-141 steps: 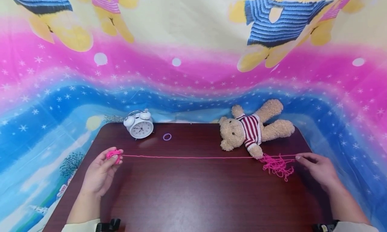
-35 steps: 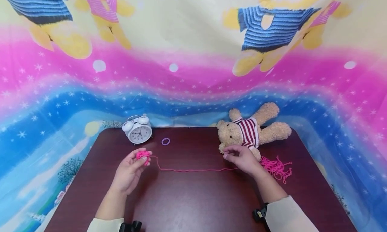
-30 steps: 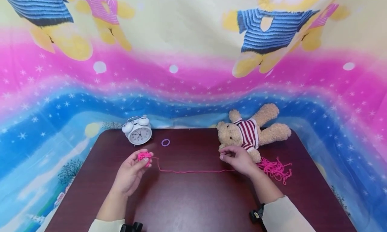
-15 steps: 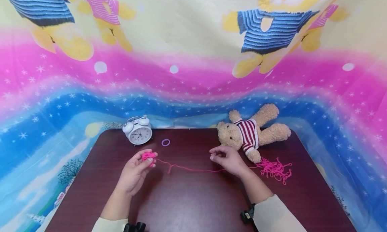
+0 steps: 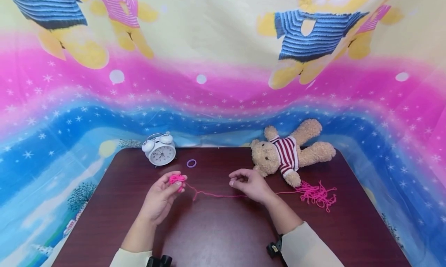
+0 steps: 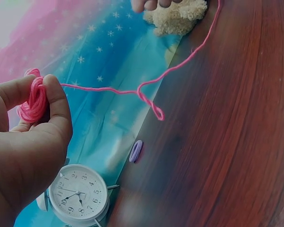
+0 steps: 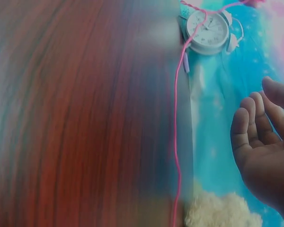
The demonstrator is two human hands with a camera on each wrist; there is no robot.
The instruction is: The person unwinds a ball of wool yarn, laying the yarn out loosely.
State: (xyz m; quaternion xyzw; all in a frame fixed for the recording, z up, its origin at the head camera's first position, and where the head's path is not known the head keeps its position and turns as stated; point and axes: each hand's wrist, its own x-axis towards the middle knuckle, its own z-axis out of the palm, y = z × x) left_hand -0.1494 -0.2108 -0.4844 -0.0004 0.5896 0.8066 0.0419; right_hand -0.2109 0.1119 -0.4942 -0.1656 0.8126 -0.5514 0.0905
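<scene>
**Your left hand [image 5: 158, 201] pinches a bundle of pink yarn [image 5: 177, 180]; your right hand [image 5: 252, 185] holds nothing**

You grip the bundle between thumb and fingers, raised above the table [image 5: 216, 232]. From it a single strand [image 5: 216, 195] leads out, with a small twisted loop near your left hand, and passes beneath your right hand to a loose heap of yarn [image 5: 317, 195] on the table. Your right hand hangs with its fingers loosely bent and the thumb apart from them. The heap lies just beside the paw of a teddy bear [image 5: 288, 153], which is on its back. Beyond your left hand stand a white alarm clock [image 5: 162, 154] and, flat beside it, a purple ring [image 6: 139, 151].
</scene>
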